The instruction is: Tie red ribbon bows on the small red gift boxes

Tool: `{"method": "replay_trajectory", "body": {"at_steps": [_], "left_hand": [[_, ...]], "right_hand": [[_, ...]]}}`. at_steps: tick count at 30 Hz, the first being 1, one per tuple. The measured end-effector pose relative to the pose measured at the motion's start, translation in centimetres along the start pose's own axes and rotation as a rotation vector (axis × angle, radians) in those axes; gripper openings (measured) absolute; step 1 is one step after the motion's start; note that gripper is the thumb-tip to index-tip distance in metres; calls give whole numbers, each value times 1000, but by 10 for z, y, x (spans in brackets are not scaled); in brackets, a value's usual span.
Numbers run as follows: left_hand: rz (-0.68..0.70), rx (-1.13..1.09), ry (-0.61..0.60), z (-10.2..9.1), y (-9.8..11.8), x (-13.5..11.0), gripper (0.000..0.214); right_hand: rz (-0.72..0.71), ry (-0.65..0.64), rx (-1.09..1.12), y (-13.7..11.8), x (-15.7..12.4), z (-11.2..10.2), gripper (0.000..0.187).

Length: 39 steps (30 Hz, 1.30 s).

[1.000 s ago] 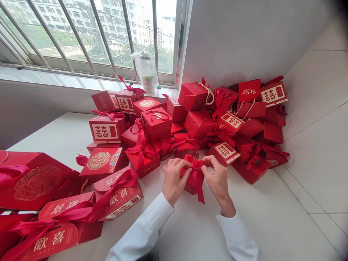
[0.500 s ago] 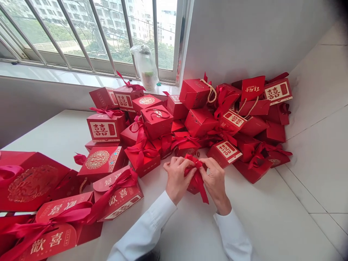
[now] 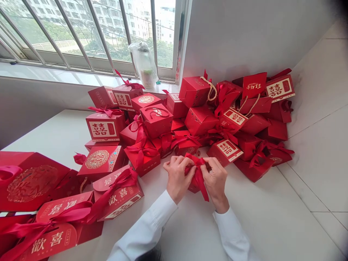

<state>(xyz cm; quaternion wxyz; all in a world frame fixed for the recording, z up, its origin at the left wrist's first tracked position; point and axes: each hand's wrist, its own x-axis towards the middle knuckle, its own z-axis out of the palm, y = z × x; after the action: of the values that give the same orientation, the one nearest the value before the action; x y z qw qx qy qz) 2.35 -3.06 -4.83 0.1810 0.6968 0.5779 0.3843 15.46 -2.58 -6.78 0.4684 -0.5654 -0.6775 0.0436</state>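
Observation:
A small red gift box (image 3: 193, 187) stands on the white table in front of me, mostly hidden by my hands and the ribbon. Across its top lies a red ribbon (image 3: 200, 181), one tail hanging down the near side. My left hand (image 3: 178, 175) pinches the ribbon from the left, thumb against the curled fingers. From the right, my right hand (image 3: 215, 179) pinches another part of it between thumb and forefinger. The exact shape of the knot or loop is hidden by my fingers. Just beyond my right hand sits a red box with a white character label (image 3: 226, 151).
Many red gift boxes (image 3: 156, 121) are heaped along the wall behind my hands. Larger ribboned boxes (image 3: 118, 195) lie at the left on the white table (image 3: 190, 232). A bagged cup (image 3: 146, 69) stands on the sill of the barred window.
My right hand has shifted slightly up and to the right, pulling at the ribbon. The left hand stays almost where it was, and the box has not visibly moved.

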Motion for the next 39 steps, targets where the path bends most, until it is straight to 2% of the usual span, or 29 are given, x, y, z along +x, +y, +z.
{"method": "replay_trajectory", "body": {"at_steps": [10, 18, 31, 39], "left_hand": [[-15, -4, 17, 1, 1, -1, 8], [-10, -15, 33, 2, 0, -1, 8], [-18, -11, 40, 2, -1, 0, 8], [7, -38, 42, 2, -4, -3, 5]], "right_hand": [[-19, 79, 0, -1, -1, 3, 12], [34, 72, 0, 0, -3, 6, 12], [23, 113, -52, -2, -7, 9, 13], [17, 106, -21, 0, -1, 4, 12]]}}
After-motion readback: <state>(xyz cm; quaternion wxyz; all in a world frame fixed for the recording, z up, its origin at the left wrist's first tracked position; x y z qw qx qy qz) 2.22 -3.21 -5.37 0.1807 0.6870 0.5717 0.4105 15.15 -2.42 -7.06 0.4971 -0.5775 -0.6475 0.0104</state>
